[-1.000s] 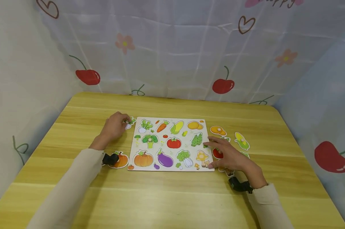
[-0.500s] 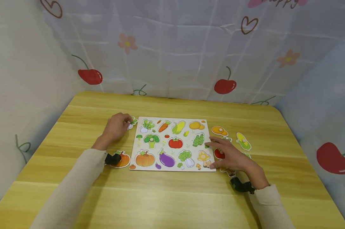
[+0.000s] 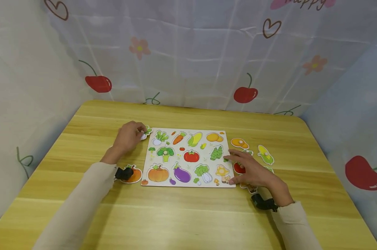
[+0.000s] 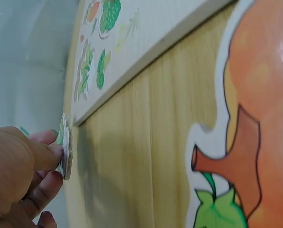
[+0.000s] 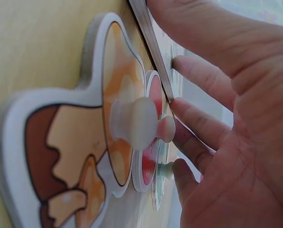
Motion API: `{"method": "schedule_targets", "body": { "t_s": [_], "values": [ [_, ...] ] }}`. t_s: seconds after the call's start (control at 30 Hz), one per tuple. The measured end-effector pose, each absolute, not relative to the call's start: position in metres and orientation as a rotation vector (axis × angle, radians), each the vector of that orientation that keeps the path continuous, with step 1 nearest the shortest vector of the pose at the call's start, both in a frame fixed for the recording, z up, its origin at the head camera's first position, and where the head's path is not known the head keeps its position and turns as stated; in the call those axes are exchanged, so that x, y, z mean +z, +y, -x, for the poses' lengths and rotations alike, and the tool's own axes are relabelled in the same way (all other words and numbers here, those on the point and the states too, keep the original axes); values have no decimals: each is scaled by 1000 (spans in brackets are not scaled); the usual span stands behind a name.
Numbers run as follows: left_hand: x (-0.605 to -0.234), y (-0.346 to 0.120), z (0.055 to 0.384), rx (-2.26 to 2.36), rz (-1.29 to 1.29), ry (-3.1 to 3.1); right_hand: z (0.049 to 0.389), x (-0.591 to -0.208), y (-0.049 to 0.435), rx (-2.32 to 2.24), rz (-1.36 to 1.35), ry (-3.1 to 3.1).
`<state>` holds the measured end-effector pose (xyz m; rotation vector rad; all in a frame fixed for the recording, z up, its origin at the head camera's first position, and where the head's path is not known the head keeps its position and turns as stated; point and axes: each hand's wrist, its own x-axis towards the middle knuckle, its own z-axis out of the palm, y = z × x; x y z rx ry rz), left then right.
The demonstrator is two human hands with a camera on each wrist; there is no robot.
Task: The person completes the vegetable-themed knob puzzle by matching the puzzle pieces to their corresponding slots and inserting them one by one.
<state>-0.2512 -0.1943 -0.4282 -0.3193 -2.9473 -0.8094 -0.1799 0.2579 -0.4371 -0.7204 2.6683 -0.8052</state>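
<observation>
My left hand point(image 3: 128, 138) pinches a radish puzzle piece point(image 3: 148, 132), white with green leaves, at the far left corner of the vegetable puzzle board point(image 3: 150, 158). The left wrist view shows this radish piece point(image 4: 66, 154) tipped edge-on between thumb and fingers. A knobbed broccoli piece point(image 3: 165, 151) sits in the board. My right hand point(image 3: 252, 170) rests on the board's right edge with fingers spread and extended. Below its palm lie a mushroom piece point(image 5: 117, 104) and a tomato piece point(image 5: 151, 161), both with knobs; the hand partly covers them in the head view.
Left of the board lies a pumpkin piece point(image 3: 135, 175), partly behind the black wrist camera point(image 3: 124, 173). To the right are a potato piece point(image 3: 239, 143) and a corn piece point(image 3: 266, 155). A printed curtain point(image 3: 188, 62) rises behind the wooden table point(image 3: 182, 218).
My left hand has moved the radish piece slightly away from me and toward the board's corner. The right hand keeps its place on the board's edge.
</observation>
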Motion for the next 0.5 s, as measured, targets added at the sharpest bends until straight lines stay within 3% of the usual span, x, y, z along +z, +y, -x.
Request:
{"method": "schedule_targets", "body": {
  "t_s": [0.5],
  "values": [
    [-430, -171, 251, -939, 414, -2915, 180, -435, 257, -807, 733, 2669]
  ]
}}
